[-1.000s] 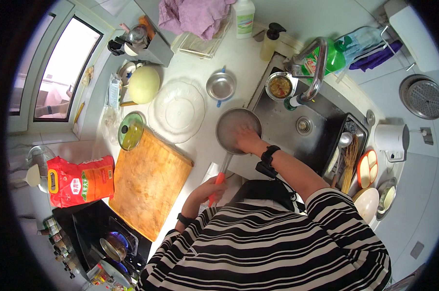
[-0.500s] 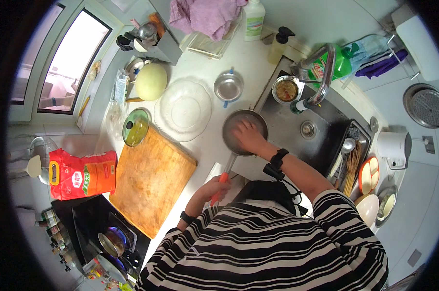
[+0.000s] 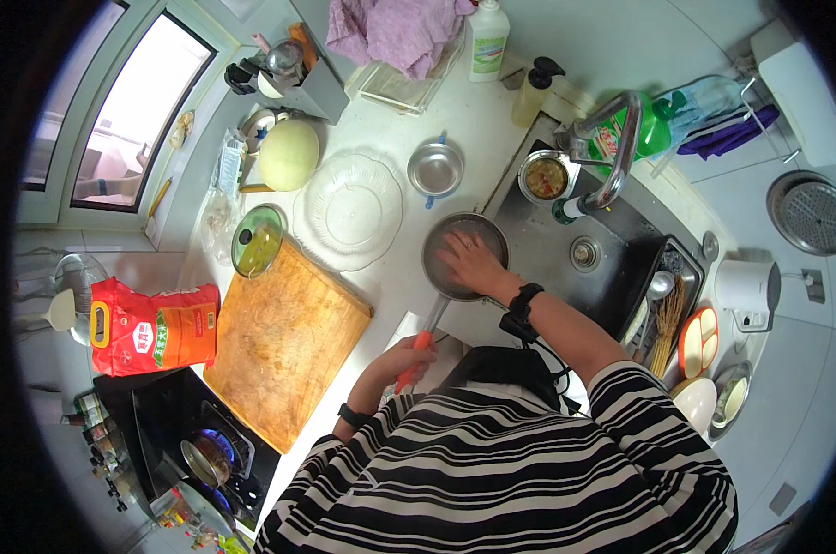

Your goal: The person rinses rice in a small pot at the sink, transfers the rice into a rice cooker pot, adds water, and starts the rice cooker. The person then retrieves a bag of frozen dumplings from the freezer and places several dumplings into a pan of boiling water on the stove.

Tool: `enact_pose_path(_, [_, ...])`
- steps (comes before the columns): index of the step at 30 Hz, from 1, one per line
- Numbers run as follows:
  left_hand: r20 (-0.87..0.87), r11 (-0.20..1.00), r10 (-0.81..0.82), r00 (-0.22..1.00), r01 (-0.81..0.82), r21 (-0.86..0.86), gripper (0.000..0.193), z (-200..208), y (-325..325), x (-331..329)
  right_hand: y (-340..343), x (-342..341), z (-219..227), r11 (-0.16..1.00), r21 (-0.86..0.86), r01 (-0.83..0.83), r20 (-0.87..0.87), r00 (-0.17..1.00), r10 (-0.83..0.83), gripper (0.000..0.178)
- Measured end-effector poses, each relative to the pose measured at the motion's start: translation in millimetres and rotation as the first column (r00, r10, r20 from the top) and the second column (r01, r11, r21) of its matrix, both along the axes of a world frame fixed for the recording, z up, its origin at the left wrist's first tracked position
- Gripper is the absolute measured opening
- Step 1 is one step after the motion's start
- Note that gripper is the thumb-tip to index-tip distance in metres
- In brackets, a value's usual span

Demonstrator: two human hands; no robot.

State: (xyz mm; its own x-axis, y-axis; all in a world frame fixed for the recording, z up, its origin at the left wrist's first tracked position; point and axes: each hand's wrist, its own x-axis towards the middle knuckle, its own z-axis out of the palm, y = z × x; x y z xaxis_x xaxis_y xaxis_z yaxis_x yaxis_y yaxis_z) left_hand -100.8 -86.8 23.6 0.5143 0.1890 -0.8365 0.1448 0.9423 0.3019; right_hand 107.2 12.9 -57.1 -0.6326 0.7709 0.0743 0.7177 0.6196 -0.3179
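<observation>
Gripping its orange handle [image 3: 423,340], the left hand [image 3: 408,363] holds a round, dull gray pan [image 3: 464,225] by the left side of the sink [image 3: 545,242]. The right hand [image 3: 473,266], spread a little, is inside, maybe touching the bottom.

1. Your white counter [image 3: 464,120] is brightly and fairly evenly lit.
2. The window [image 3: 145,115] on your left is blown out to white.
3. You get glare streaks along the curved faucet [image 3: 633,148].
4. Fisheye distortion bends your wall [image 3: 805,379] lines; black vignetting swallows the corners.
5. The jars [image 3: 100,439] at lower left look soft.
</observation>
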Motion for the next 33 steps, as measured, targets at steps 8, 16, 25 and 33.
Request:
enact_pose_path(8, [0.004, 1.000, 0.012, 1.000, -0.012, -0.007, 0.018, 0.4, 0.9, -2.3, 1.5, -5.8, -0.5, 0.990, -0.133, 0.041, 0.127, 0.992, -0.024, 0.049])
enact_pose_path(16, [-0.013, 0.994, 0.038, 0.999, -0.036, 0.101, 0.020, -4.7, 0.4, -2.3, 16.5, -14.7, 3.6, 0.948, -0.315, 0.052, 0.286, 0.957, 0.043, 0.045])
enact_pose_path(25, [-0.031, 0.993, 0.011, 0.999, -0.007, 0.117, 0.023, -3.3, 2.2, -4.3, 23.0, -0.4, 21.0, 0.820, -0.571, 0.037, 0.119, 0.992, 0.038, 0.040])
enact_pose_path(33, [-0.032, 0.985, 0.015, 0.999, -0.009, 0.174, 0.027, -1.5, -0.7, -6.7, 21.1, 0.0, 35.7, 0.949, -0.291, 0.117, 0.267, 0.963, -0.037, 0.046])
